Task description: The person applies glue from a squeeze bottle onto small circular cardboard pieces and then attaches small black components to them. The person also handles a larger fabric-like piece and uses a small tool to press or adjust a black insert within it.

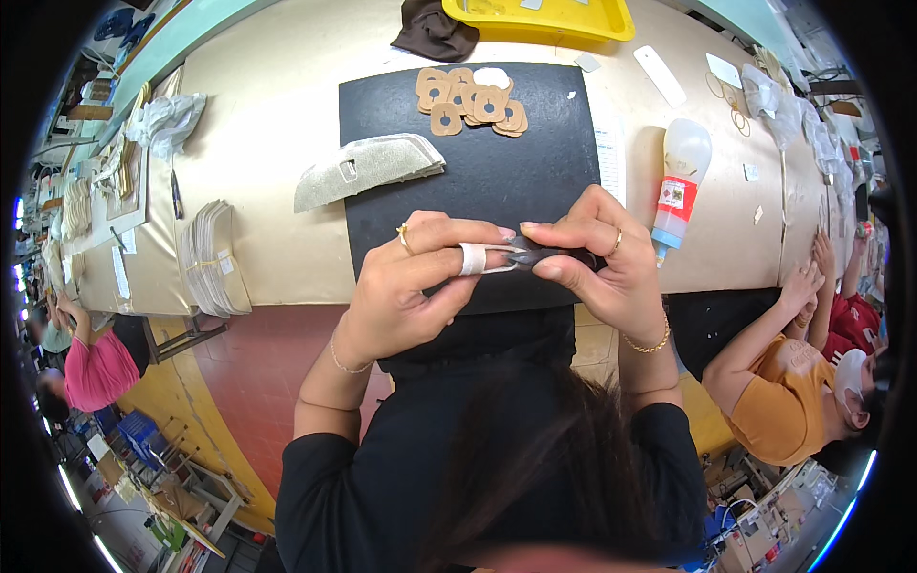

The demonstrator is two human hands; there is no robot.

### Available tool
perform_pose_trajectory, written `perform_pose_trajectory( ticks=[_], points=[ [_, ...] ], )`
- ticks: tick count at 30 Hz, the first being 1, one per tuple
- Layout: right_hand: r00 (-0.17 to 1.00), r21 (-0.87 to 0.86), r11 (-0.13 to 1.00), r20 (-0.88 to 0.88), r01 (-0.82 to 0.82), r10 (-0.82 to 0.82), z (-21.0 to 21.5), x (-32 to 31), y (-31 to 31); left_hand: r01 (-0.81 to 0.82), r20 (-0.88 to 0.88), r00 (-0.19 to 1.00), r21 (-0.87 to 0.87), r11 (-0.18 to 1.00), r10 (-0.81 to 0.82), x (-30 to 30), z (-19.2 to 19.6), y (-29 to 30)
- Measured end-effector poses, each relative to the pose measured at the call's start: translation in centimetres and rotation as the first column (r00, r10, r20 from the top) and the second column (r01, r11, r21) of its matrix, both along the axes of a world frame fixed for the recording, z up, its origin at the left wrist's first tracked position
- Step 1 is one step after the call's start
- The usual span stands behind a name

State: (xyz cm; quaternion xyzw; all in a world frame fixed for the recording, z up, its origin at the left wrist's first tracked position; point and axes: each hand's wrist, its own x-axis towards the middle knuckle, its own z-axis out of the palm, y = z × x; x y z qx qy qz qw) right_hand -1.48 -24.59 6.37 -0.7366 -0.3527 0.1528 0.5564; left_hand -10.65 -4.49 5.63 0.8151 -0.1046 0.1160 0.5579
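Both of my hands meet over the near edge of a black mat (535, 172) on the tan table. My left hand (411, 286) pinches one end of a small dark piece (544, 255); its forefinger wears a white tape wrap. My right hand (597, 258) grips the other end of the same dark piece between thumb and fingers. A ring shows on each hand. Further back on the mat lies a pile of tan round patches with holes (473, 100). A stack of silver-grey shaped pieces (368, 167) overlaps the mat's left edge.
A white bottle with a red label and blue tip (680, 181) lies right of the mat. A yellow tray (544, 19) and dark cloth (435, 33) sit at the far edge. Stacked pale sheets (215, 258) lie left. Another person in orange (793, 382) works at the right.
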Motion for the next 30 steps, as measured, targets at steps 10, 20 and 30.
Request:
perform_pose_trajectory(
  ticks=[10, 20, 30],
  points=[
    [0.999, -0.021, 0.999, -0.034, -0.042, 0.041, 0.1, 0.1, -0.1, -0.008, 0.055, 0.998, 0.042, 0.999, 0.006, 0.0, 0.1, 0.0],
    [0.999, -0.001, 1.000, 0.041, 0.007, -0.007, -0.2, 0.1, 0.0, 0.016, 0.066, 0.998, 0.060, 0.998, -0.020, 0.2, 0.0, 0.0],
    [0.576, -0.413, 0.403, 0.547, 0.817, -0.608, -3.0, 6.8, -9.4, -0.125, -0.355, 0.935, -0.381, 0.916, -0.020, -0.1, -0.6, 0.5]
  ],
)
